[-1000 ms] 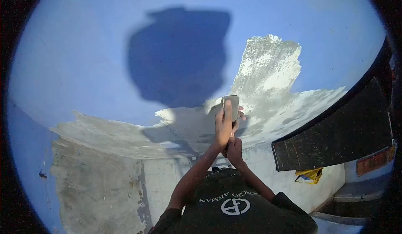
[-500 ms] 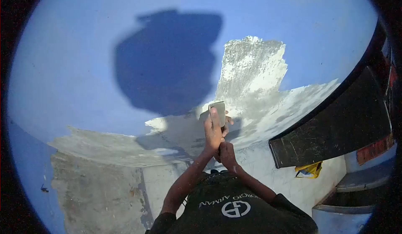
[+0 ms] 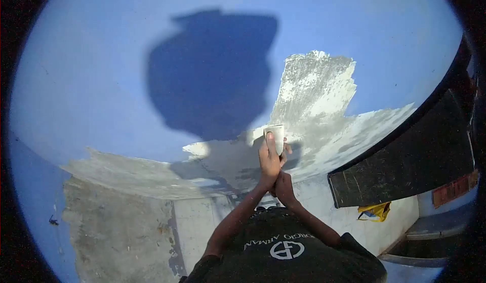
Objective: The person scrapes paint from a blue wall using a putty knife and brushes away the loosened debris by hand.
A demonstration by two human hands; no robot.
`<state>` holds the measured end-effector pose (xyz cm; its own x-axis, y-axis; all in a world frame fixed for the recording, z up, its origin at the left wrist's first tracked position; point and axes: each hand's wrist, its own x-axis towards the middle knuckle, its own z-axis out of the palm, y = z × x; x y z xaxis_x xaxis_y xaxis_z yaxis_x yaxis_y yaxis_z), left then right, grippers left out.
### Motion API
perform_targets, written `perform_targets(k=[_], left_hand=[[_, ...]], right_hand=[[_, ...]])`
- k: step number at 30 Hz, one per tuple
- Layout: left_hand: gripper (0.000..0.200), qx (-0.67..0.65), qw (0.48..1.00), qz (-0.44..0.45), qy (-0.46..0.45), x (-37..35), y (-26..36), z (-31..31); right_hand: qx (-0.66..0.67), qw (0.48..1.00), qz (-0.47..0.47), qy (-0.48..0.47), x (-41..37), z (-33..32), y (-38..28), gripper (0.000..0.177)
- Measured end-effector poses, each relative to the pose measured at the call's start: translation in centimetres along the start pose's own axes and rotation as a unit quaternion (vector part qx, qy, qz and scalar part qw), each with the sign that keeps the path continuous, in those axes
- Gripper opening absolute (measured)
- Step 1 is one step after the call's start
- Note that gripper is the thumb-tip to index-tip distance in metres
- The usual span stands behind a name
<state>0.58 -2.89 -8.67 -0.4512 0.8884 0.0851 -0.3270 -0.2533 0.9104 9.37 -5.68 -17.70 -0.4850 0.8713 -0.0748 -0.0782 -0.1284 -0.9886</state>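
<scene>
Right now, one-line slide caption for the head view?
Left hand and right hand press a scraper against the grey patch on a blue wall.

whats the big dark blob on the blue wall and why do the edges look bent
Head view: a hard-edged shadow on the sunlit blue wall, likely the person's own; fisheye distortion bends the edges, and black corners frame it.

The wall (image 3: 101,55) is flat blue, with a darker blue shadow across its upper middle. The scraped patch (image 3: 314,91) is mottled grey and white. The scraper (image 3: 276,131) is pale grey-white. The shirt (image 3: 314,263) is black with white lettering and a round white logo. The cloth (image 3: 374,211) near the wall's right edge is yellow, under a black slab (image 3: 405,156)
</scene>
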Motion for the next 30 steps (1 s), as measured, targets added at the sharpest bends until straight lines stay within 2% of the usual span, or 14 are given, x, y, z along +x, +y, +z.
perform_targets(k=[2, 6, 10, 11, 12, 14, 15, 16, 18, 19, 22, 23, 27, 30], left_hand=[[0.065, -0.002, 1.000, -0.017, 0.020, 0.2, 0.1, 0.1], [0.067, 0.012, 0.996, -0.086, -0.017, 0.0, 1.2, -0.2], [0.063, -0.027, 0.999, -0.041, 0.002, -0.8, -2.2, -0.8], [0.061, -0.034, 0.999, -0.021, 0.009, -0.4, -2.7, -0.7], [0.061, -0.035, 0.999, -0.014, 0.004, 0.4, -0.6, 0.3], [0.059, -0.024, 0.999, -0.014, 0.038, 0.6, 6.4, 2.7], [0.057, -0.011, 1.000, 0.022, -0.007, 1.2, 7.9, 2.8], [0.057, -0.009, 1.000, 0.024, -0.004, 0.9, 7.5, 2.4], [0.058, 0.019, 0.999, 0.001, -0.029, 1.1, 5.4, 1.3], [0.059, -0.003, 1.000, -0.013, -0.022, 0.6, 3.6, 0.8], [0.059, -0.007, 1.000, 0.010, -0.004, 0.2, -0.4, -0.1], [0.060, -0.012, 0.999, 0.032, 0.026, 0.3, -1.0, 0.1], [0.062, -0.002, 0.996, -0.086, -0.033, -0.2, 1.1, -0.8], [0.064, 0.008, 0.997, -0.075, -0.006, -0.4, -1.5, -1.2]], right_hand=[[0.023, 0.999, 0.023, -0.002, 0.0, 0.3, 0.7, 0.044], [-0.047, 0.998, -0.031, 0.005, -0.4, 0.0, 0.5, 0.049], [-0.029, 0.999, 0.003, 0.034, -1.1, -0.6, 1.2, 0.048], [-0.006, 0.997, 0.072, 0.033, -1.0, -0.8, 0.6, 0.042], [-0.007, 0.997, 0.063, 0.033, 0.2, -0.8, -0.6, 0.042], [-0.190, 0.945, -0.264, 0.030, 1.8, 0.0, -3.0, 0.038], [-0.114, 0.974, -0.193, 0.018, 1.8, 0.8, -5.2, 0.034], [-0.112, 0.975, -0.193, 0.014, 1.5, 0.8, -3.9, 0.034], [-0.261, 0.921, -0.285, 0.048, 2.3, 0.1, -0.6, 0.031], [-0.094, 0.995, -0.042, 0.007, 0.3, 0.4, -4.4, 0.034], [-0.054, 0.999, -0.001, 0.006, -0.3, -0.1, -1.1, 0.041], [-0.078, 0.992, -0.099, -0.018, -0.3, 0.2, -0.7, 0.047], [0.040, 0.998, 0.038, -0.017, -2.0, 0.7, -2.7, 0.049], [-0.008, 1.000, -0.010, 0.005, -1.5, 0.1, 0.3, 0.052]])
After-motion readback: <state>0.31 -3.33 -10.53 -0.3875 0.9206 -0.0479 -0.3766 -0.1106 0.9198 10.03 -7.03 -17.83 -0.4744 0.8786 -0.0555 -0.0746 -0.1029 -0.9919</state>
